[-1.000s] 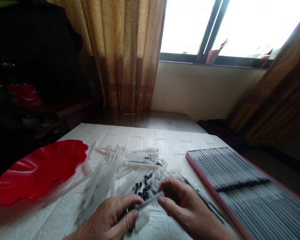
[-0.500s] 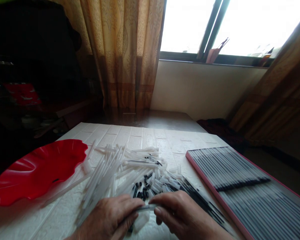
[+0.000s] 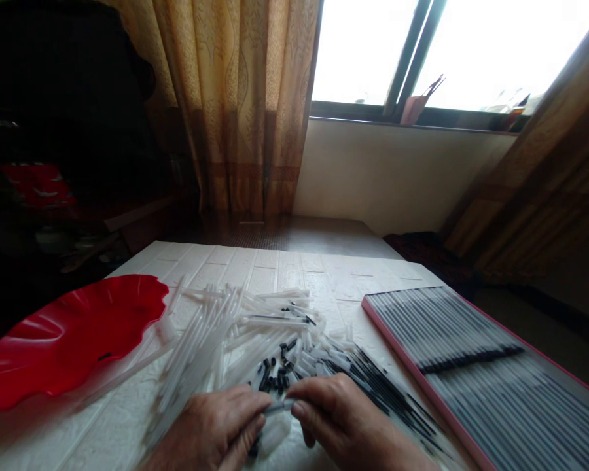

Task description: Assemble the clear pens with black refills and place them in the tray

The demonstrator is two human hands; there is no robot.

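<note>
Low in the centre, my left hand (image 3: pixel 220 418) and my right hand (image 3: pixel 343 415) pinch a pen (image 3: pixel 277 407) between them, one hand at each side. Its greyish clear middle shows in the gap, and my fingers hide the rest. Just beyond my fingertips lie small black plugs (image 3: pixel 277 379) and whitish clear caps (image 3: pixel 307 356). Thin black refills (image 3: pixel 387 386) fan out past my right hand. Clear pen barrels (image 3: pixel 201 347) are heaped beyond my left hand.
A red scalloped plate (image 3: pixel 83 327) sits on the left, a small black piece in it. On the right lies a pink-edged box (image 3: pixel 397 347) filled with rows of pens (image 3: pixel 510 392). A white brick-patterned sheet (image 3: pixel 289 261) covers the table.
The whole view has shifted slightly, with things appearing a little farther left. Both hands keep their pinch on the pen; little else differs.
</note>
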